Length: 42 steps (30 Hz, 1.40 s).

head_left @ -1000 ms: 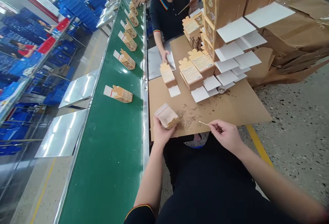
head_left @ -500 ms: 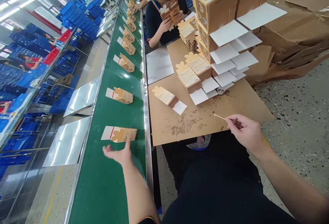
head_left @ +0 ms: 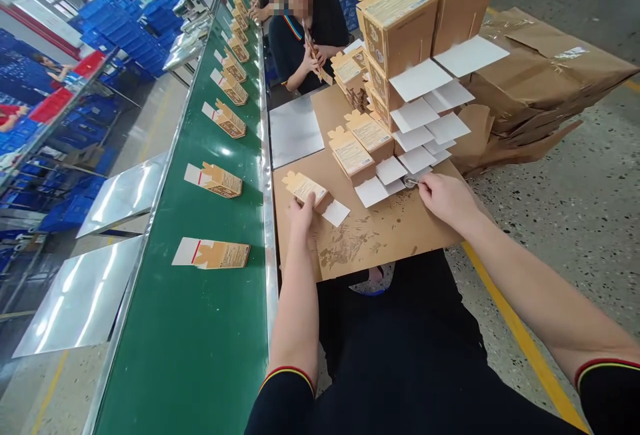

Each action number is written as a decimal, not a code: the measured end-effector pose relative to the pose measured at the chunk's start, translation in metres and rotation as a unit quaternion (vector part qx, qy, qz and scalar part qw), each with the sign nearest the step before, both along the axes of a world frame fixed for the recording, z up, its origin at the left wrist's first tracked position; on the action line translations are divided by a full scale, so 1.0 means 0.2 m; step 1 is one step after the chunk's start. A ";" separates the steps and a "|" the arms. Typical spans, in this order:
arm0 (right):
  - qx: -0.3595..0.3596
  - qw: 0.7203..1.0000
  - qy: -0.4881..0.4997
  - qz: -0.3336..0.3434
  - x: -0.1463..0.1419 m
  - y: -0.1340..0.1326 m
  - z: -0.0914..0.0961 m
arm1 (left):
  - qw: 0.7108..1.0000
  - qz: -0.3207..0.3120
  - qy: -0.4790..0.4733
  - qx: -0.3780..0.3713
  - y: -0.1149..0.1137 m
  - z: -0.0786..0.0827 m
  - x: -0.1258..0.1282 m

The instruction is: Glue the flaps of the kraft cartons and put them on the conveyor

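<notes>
My left hand (head_left: 301, 218) is closed around the near side of a small brown cardboard box (head_left: 306, 187) lying on the cardboard-topped table (head_left: 385, 242). The box has cut-out tabs at its far end and a white flap folded out toward me. My right hand (head_left: 450, 203) pinches a thin pale stick, mostly hidden by the fingers, with its tip at a small round dish (head_left: 411, 182). This dish sits beside the white flaps of the stacked boxes (head_left: 400, 28). Two more boxes (head_left: 353, 154) stand just beyond the one under my left hand.
A green conveyor belt (head_left: 200, 328) with a metal edge runs along my left, carrying a row of similar boxes (head_left: 223, 255). Across the table a co-worker (head_left: 325, 15) holds a folded carton. A wrapped brown bundle (head_left: 540, 82) lies at the right on the floor.
My left hand has moved from the conveyor belt to the box on the table and taken hold of it. My right hand has carried the stick forward and left to the round dish.
</notes>
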State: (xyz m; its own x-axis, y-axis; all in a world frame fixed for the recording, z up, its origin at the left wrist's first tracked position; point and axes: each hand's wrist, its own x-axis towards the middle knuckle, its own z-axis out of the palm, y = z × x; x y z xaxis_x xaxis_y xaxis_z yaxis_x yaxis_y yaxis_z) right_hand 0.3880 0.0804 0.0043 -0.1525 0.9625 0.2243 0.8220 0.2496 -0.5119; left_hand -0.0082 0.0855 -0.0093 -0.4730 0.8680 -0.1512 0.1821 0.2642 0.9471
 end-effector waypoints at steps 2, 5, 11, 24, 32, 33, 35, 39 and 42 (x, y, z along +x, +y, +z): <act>0.012 1.000 0.007 -0.009 0.01 -0.01 0.00 | 1.000 -0.013 -0.013 0.005 -0.03 -0.02 0.03; 0.043 0.997 0.053 -0.043 0.04 -0.11 0.01 | 0.993 -0.034 -0.089 0.065 -0.18 -0.03 0.06; 0.017 0.981 0.192 0.012 -0.19 -0.48 -0.01 | 0.981 -0.089 -0.147 0.093 -0.47 -0.03 0.09; -0.046 0.971 0.126 0.197 -0.69 -0.49 -0.23 | 0.977 -0.143 -0.136 0.078 -0.49 -0.05 0.15; -0.019 0.973 0.201 0.112 -0.50 -0.53 -0.16 | 0.980 -0.166 -0.076 0.075 -0.53 -0.11 0.17; -0.016 0.972 0.208 0.104 -0.47 -0.54 -0.15 | 0.981 -0.166 -0.065 0.071 -0.54 -0.11 0.17; -0.014 0.971 0.220 0.090 -0.43 -0.57 -0.13 | 0.984 -0.164 -0.037 0.059 -0.55 -0.10 0.17; -0.017 0.971 0.233 0.058 -0.36 -0.62 -0.10 | 0.984 -0.175 0.027 0.030 -0.58 -0.06 0.16; -0.017 0.970 0.240 0.034 -0.31 -0.65 -0.08 | 0.983 -0.173 0.047 0.031 -0.59 -0.05 0.16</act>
